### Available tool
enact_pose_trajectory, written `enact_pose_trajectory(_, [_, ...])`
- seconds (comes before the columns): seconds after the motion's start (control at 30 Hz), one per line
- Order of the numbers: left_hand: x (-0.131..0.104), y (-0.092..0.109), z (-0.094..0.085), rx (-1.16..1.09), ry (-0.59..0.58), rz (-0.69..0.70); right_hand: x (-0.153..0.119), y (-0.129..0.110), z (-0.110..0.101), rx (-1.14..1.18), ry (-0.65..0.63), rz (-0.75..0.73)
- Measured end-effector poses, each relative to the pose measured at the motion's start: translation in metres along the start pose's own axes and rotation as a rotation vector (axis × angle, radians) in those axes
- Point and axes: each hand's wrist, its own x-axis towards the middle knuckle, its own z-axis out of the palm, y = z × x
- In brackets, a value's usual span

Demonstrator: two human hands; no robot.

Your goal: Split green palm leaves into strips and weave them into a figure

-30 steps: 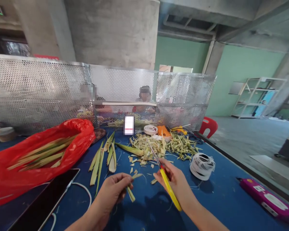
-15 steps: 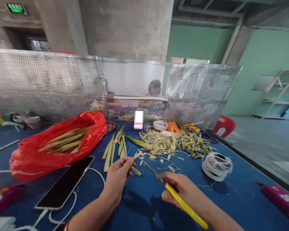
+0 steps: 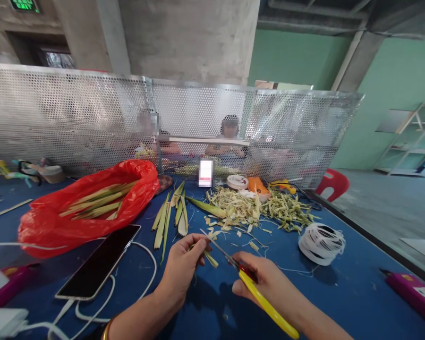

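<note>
My left hand (image 3: 187,257) is closed in a pinch on a narrow leaf strip (image 3: 211,259), pale green, its lower end poking out below the fingertips. My right hand (image 3: 258,278) grips slim-bladed scissors (image 3: 248,278) with long yellow handles. The blade tips lie right by my left fingertips; whether they touch the strip I cannot tell. Just beyond the hands lie loose pale scraps, a fan of cut leaf pieces (image 3: 159,231) and a longer green leaf (image 3: 207,207).
A red plastic bag (image 3: 53,231) of leaves and a phone (image 3: 99,262) with white cables are at left. Shredded trimmings (image 3: 237,205), an orange pouch (image 3: 258,185) and a white cord coil (image 3: 321,244) lie at right. Behind stands a perforated metal screen (image 3: 198,108), with people beyond.
My left hand has moved right, closer to the scissors blades. The pale end that stuck up above its fingertips no longer shows there. The view has shifted slightly.
</note>
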Motion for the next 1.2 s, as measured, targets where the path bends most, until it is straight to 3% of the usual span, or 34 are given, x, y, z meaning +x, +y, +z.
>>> enact_pose_trajectory(0.7, [0.004, -0.001, -0.002, -0.058, -0.038, -0.063, 0.0, -0.009, 0.014, 0.052, 0.057, 0.032])
enact_pose_trajectory(0.8, [0.007, -0.003, -0.002, -0.08, 0.002, -0.096, 0.006, -0.006, 0.009, 0.054, 0.101, 0.034])
enact_pose_trajectory(0.97, [0.008, -0.003, -0.001, -0.158, 0.034, -0.211, 0.017, 0.004, -0.009, -0.06, 0.32, 0.053])
enact_pose_trajectory(1.1, [0.004, 0.003, -0.002, -0.201, 0.04, -0.274, 0.02, 0.011, -0.016, -0.069, 0.276, 0.034])
enact_pose_trajectory(1.2, [0.005, 0.011, -0.006, -0.25, 0.121, -0.318, 0.021, 0.015, -0.019, -0.116, 0.277, 0.065])
